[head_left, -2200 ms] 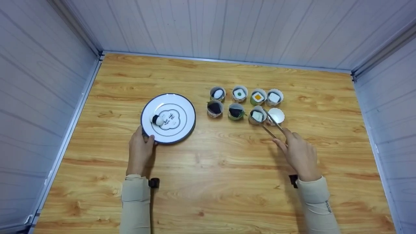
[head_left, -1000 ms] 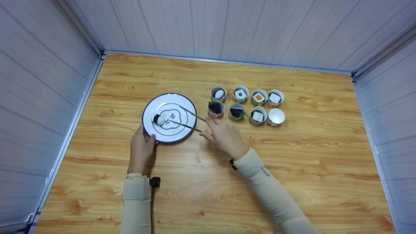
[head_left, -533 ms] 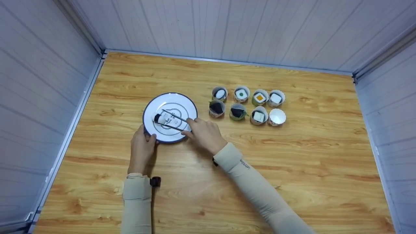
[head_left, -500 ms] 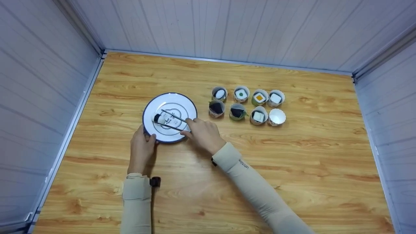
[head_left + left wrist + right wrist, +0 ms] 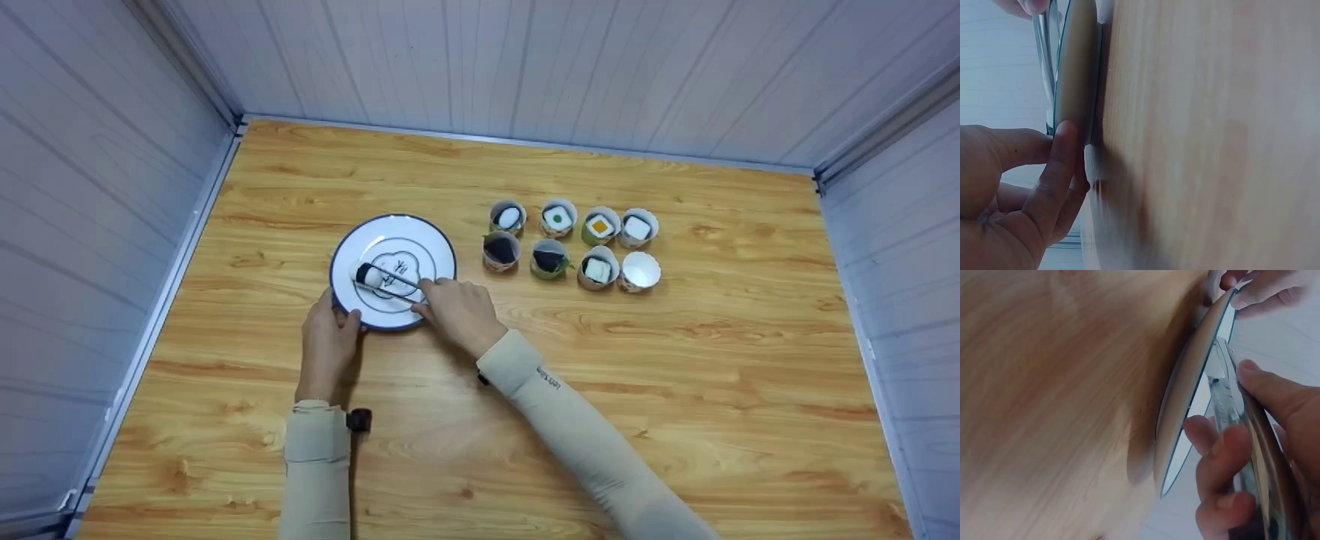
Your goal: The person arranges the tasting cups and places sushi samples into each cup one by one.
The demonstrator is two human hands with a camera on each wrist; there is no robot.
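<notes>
My left hand (image 5: 328, 341) holds the near left edge of a white, blue-rimmed plate (image 5: 431, 251), thumb at the rim; the left wrist view shows fingers against the plate's side (image 5: 1075, 73). On the plate, left of its printed centre, lies a small white sushi piece (image 5: 372, 279) with a black band. My right hand (image 5: 461, 311) grips metal tongs (image 5: 399, 280) over the plate from the right. Their tips lie on either side of the sushi piece. In the right wrist view, thumb and fingers press the tongs (image 5: 1261, 433) from both sides.
Right of the plate stand two rows of paper cups. Most hold sushi pieces, such as one with an orange square (image 5: 599, 226) and dark-wrapped ones (image 5: 550, 260). The front-right cup (image 5: 640, 271) looks bare inside. Pale panels (image 5: 480, 67) enclose the wooden table (image 5: 465, 442).
My right hand has carried the tongs left from the cups to the plate, and their tips have drawn in around the sushi piece. My left hand has stayed at the plate.
</notes>
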